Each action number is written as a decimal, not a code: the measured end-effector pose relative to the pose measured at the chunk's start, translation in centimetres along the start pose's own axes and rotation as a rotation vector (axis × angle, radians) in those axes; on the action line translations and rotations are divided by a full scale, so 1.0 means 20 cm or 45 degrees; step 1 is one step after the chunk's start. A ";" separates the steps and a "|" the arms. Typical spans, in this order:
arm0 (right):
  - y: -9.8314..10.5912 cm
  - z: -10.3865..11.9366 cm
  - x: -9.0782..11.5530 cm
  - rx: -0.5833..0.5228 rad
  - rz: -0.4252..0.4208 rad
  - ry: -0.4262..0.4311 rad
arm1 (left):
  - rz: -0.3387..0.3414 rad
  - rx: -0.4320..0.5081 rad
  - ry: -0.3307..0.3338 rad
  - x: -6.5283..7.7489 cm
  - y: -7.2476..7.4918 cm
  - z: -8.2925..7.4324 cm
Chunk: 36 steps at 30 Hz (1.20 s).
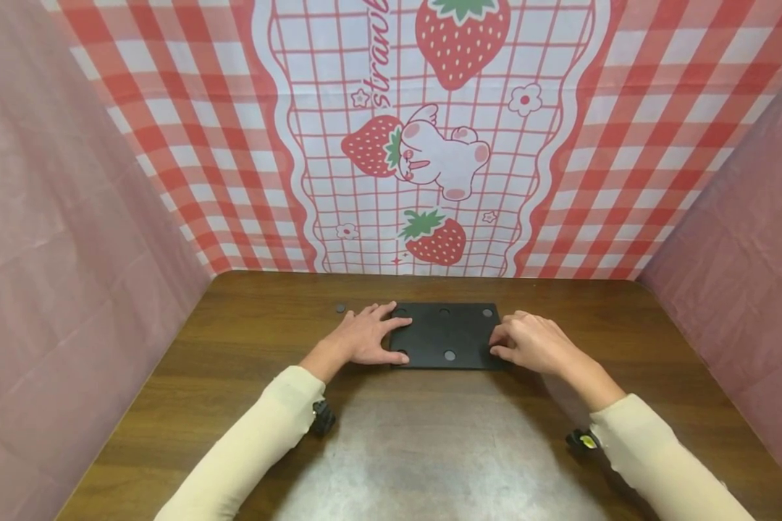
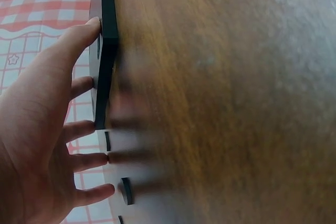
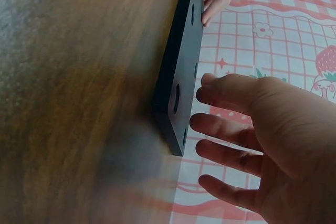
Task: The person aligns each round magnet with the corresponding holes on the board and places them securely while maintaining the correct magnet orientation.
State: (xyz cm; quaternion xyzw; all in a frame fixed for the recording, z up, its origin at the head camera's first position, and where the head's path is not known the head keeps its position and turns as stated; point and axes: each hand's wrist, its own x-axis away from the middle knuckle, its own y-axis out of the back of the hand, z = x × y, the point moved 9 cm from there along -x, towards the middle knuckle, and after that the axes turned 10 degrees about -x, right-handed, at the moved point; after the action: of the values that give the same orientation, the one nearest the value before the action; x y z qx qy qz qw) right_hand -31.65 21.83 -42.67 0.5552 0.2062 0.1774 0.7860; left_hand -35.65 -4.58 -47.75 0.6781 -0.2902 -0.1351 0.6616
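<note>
A flat black rectangular board (image 1: 426, 334) with round recesses lies on the table. In the head view, grey discs show at its far right recess (image 1: 487, 313) and front middle recess (image 1: 450, 355). My left hand (image 1: 368, 336) spreads over the board's left end, thumb on the front corner and index finger on top. My right hand (image 1: 531, 341) hovers at the right end, fingers loosely bent, thumb and index tips close together near the front right recess (image 3: 177, 98). Nothing shows between those tips in the right wrist view.
A small dark disc (image 1: 340, 308) lies on the wooden table (image 1: 417, 441) left of the board. The left wrist view shows another such disc (image 2: 127, 191) by the fingertips. A strawberry-print cloth (image 1: 430, 145) hangs behind, with pink curtains (image 1: 72, 253) at both sides.
</note>
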 end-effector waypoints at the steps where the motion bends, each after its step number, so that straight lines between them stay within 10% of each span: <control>1: 0.00 0.00 0.00 -0.004 -0.007 -0.008 | -0.005 -0.010 0.001 0.00 0.01 0.00; 36: 0.04 -0.11 -0.05 -0.063 -0.129 -0.059 | -0.198 -0.037 -0.053 0.18 0.08 0.08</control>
State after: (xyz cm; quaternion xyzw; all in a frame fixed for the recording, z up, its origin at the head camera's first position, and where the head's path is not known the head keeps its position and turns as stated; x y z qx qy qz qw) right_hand -33.72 23.19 -42.45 0.5285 0.2114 0.1293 0.8120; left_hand -34.09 -7.81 -45.71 0.6859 -0.2485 -0.2042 0.6527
